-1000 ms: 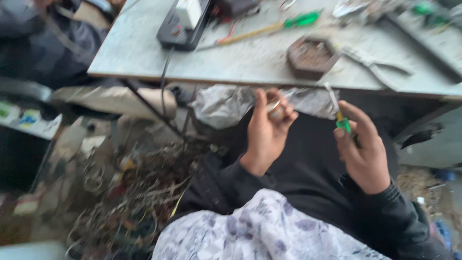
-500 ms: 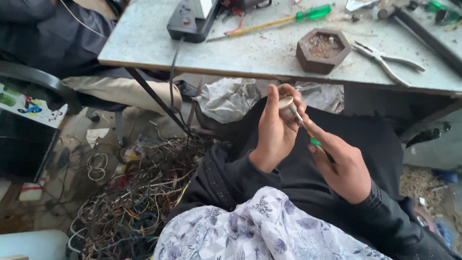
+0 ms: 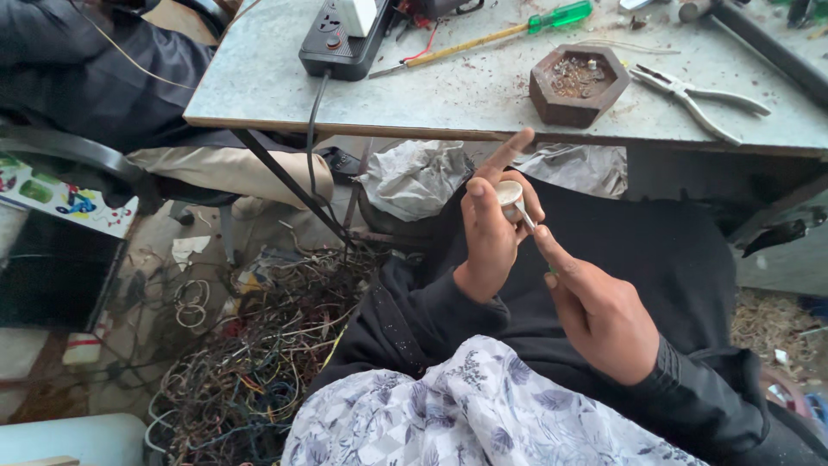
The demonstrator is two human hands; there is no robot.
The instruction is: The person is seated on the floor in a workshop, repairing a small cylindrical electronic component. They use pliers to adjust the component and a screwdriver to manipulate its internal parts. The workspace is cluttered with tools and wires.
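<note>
My left hand (image 3: 490, 233) holds a small white round part (image 3: 507, 193) between thumb and fingers, with the index finger pointing up toward the table edge. My right hand (image 3: 599, 306) grips a small screwdriver (image 3: 526, 217) whose metal tip touches the white part; a bit of its green handle shows under the fingers. Both hands are over my lap, below the grey table (image 3: 259, 82).
On the table lie a black power strip (image 3: 338, 41), a long green-handled screwdriver (image 3: 492, 36), a hexagonal wooden dish of small parts (image 3: 576, 84) and pliers (image 3: 699, 99). A tangle of wires (image 3: 241, 362) covers the floor at left. Another person's trouser leg (image 3: 233, 173) is under the table.
The right hand has moved left and brought the screwdriver tip onto the white part in the left hand. The view has shifted slightly, bringing the hands closer together.
</note>
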